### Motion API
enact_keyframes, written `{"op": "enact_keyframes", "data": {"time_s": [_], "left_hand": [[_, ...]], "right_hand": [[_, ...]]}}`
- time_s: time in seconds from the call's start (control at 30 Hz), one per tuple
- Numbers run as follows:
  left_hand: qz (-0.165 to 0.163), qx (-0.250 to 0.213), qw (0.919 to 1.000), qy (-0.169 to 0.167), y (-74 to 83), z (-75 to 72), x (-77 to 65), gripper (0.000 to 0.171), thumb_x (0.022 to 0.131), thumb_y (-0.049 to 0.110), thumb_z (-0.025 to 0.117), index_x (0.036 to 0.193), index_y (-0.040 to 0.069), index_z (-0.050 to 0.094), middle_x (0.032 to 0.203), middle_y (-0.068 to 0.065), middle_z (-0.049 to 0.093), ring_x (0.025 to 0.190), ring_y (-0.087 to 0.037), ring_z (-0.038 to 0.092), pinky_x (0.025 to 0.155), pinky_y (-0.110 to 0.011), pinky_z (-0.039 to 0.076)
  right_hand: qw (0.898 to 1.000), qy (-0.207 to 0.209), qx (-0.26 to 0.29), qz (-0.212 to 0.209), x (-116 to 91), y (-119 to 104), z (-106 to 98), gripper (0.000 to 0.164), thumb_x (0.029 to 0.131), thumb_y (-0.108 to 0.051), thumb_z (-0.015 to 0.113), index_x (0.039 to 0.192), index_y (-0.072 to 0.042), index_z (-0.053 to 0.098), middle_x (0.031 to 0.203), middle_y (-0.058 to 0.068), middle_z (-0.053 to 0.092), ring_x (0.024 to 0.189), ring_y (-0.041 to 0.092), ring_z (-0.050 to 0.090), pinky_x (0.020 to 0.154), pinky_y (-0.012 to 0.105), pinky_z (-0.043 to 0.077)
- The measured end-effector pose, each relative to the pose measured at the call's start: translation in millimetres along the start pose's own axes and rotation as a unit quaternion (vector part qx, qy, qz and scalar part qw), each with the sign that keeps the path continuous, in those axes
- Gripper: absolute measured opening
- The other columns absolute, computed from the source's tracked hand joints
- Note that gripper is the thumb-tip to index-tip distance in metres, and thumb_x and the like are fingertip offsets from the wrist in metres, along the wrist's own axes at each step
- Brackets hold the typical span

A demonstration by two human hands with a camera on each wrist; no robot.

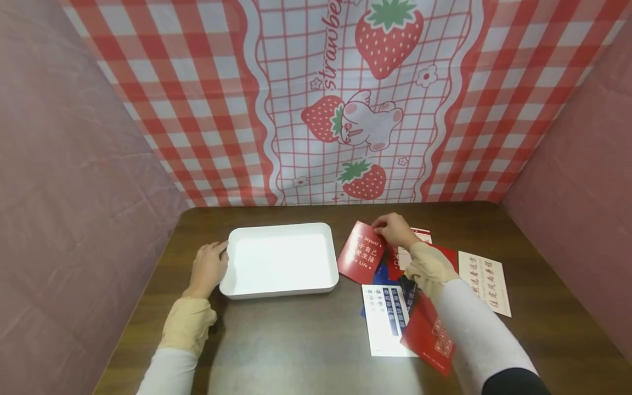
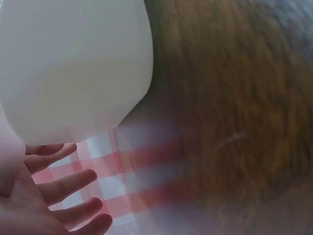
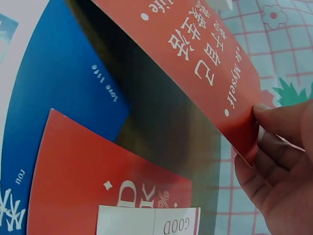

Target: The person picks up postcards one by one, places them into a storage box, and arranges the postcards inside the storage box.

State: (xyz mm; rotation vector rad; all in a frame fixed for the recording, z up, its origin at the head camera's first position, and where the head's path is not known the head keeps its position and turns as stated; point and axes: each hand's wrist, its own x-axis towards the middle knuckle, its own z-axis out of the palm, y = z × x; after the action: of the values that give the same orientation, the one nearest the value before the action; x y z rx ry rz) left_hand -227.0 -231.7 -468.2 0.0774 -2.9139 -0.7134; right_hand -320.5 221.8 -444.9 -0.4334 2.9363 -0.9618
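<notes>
A red card [image 1: 362, 253] with white lettering is pinched at one corner between the thumb and fingers of my right hand [image 1: 393, 227]. In the right wrist view the card [image 3: 195, 63] slants above the other cards. My left hand [image 1: 207, 267] rests at the left end of a white rectangular tray [image 1: 277, 292], fingertips right at its rim. Seen in the left wrist view, the fingers of the left hand [image 2: 58, 196] are spread and fairly straight, beside the tray's outer side [image 2: 78, 63].
Right of the tray lie several overlapping cards: a white one with blue panels [image 1: 382, 323], a red one [image 1: 432, 334], a blue one [image 3: 63, 73] and a cream one [image 1: 486, 280]. A checked strawberry cloth [image 1: 207, 109] hangs behind the wooden table [image 1: 286, 351]; pink cloth stands at both sides.
</notes>
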Motion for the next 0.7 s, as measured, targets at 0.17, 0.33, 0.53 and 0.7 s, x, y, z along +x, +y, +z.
{"op": "enact_keyframes", "data": {"time_s": [0.17,0.33,0.53,0.7], "left_hand": [[-0.004,0.003,1.0000,-0.001,-0.1,-1.1,-0.7,0.041,0.097,0.012,0.043,0.135,-0.001,0.055,0.138,-0.032,0.050,0.132,-0.055,0.038,0.103,-0.069,0.036],[-0.005,-0.004,1.0000,-0.001,-0.7,0.0,-1.8,0.042,0.097,0.012,0.043,0.135,-0.001,0.055,0.138,-0.032,0.051,0.131,-0.054,0.039,0.105,-0.068,0.036],[0.001,-0.003,1.0000,0.002,-2.0,1.2,-2.2,0.041,0.097,0.012,0.045,0.135,0.000,0.056,0.135,-0.031,0.054,0.129,-0.053,0.042,0.107,-0.064,0.036],[-0.004,-0.004,1.0000,-0.004,-2.9,1.6,-2.4,0.041,0.098,0.014,0.044,0.136,0.001,0.055,0.135,-0.030,0.054,0.129,-0.053,0.042,0.109,-0.062,0.034]], "right_hand": [[0.999,0.004,0.027,0.016,-2,1,-6,0.017,0.091,-0.004,0.063,0.101,0.007,0.071,0.096,0.024,0.071,0.079,0.023,0.062,0.065,0.025,0.048],[0.998,0.000,0.051,0.034,-5,1,-13,0.020,0.093,-0.006,0.061,0.105,0.006,0.070,0.101,0.024,0.070,0.081,0.021,0.062,0.066,0.023,0.048],[0.995,0.008,0.090,0.035,-7,-1,-20,0.020,0.092,-0.006,0.063,0.106,0.007,0.070,0.097,0.024,0.071,0.072,0.014,0.060,0.062,0.023,0.048],[0.993,0.008,0.107,0.049,-8,-2,-24,0.022,0.093,-0.008,0.062,0.109,0.006,0.069,0.101,0.023,0.069,0.074,0.011,0.057,0.063,0.022,0.048]]}}
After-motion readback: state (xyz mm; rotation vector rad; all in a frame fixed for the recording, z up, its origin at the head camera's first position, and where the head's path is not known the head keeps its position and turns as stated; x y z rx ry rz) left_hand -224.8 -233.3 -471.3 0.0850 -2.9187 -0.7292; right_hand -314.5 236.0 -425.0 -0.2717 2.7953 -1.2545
